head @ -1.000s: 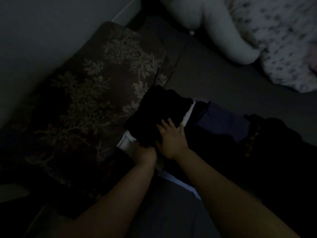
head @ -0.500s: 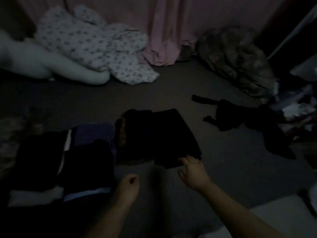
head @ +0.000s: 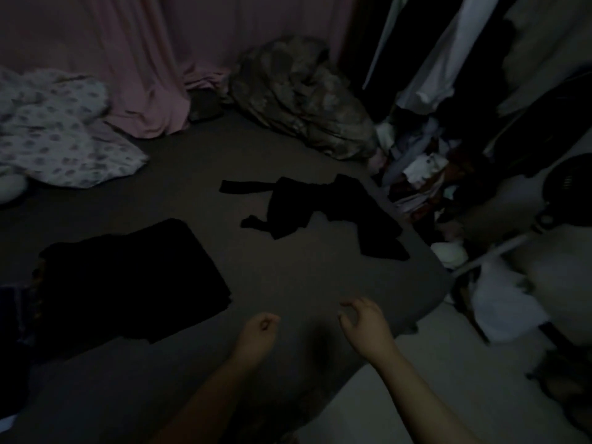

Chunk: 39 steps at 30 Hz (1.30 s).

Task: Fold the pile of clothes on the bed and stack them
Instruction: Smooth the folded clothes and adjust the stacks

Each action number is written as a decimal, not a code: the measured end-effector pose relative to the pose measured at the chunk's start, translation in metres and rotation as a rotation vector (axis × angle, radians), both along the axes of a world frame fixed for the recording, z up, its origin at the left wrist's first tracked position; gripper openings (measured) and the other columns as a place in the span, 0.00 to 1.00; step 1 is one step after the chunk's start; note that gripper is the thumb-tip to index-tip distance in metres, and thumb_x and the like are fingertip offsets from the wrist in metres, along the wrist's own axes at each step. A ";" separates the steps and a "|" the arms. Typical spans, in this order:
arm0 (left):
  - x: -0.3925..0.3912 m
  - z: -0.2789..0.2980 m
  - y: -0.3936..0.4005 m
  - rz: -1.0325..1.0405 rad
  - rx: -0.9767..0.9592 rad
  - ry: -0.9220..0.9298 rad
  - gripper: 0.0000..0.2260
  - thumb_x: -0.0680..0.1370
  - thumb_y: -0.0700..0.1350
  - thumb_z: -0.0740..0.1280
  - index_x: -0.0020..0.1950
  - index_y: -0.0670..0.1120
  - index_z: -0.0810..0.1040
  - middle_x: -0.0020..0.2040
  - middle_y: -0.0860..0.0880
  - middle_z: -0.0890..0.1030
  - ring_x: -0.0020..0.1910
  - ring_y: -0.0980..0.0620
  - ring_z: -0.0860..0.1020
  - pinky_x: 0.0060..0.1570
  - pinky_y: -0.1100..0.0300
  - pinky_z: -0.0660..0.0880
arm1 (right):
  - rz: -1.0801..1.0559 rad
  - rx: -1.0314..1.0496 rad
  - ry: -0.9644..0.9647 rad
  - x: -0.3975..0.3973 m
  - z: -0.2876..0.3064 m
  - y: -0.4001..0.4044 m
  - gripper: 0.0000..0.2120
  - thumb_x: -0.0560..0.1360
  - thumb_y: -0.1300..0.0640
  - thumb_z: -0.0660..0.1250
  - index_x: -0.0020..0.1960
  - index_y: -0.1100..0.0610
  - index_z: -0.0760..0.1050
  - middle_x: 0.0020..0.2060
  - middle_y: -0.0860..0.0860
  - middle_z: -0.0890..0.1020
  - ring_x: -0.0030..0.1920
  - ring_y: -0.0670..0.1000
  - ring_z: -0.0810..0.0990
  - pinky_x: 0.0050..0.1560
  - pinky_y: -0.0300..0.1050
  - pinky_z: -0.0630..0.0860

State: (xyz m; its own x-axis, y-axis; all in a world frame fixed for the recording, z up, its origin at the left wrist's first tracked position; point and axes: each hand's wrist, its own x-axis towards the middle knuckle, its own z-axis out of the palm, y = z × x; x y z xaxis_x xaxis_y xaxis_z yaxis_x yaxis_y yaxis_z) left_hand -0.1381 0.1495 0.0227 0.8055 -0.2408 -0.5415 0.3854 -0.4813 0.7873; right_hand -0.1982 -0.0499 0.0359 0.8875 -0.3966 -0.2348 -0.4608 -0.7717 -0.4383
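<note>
Beyond both empty hands — left (head: 260,331) fisted, right (head: 365,322) loosely curled — the limp black garment (head: 288,209) wants pinching at its edge.

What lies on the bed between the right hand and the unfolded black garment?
In the head view, only bare grey bed sheet lies between the right hand and the crumpled black garment.

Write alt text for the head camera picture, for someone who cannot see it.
In a dim room, a person's two empty hands, left hand curled, right hand loosely open, hover over a dark bed. A folded black garment lies to the left; crumpled black clothes lie unfolded farther ahead, near the bed's right edge.
</note>
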 end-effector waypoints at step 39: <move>0.144 -0.112 -0.426 0.565 0.079 0.308 0.10 0.79 0.36 0.59 0.44 0.47 0.78 0.48 0.43 0.82 0.49 0.47 0.79 0.50 0.55 0.74 | 0.005 0.322 0.427 0.308 -0.284 -0.463 0.21 0.78 0.55 0.64 0.68 0.61 0.66 0.64 0.61 0.73 0.63 0.62 0.73 0.57 0.47 0.69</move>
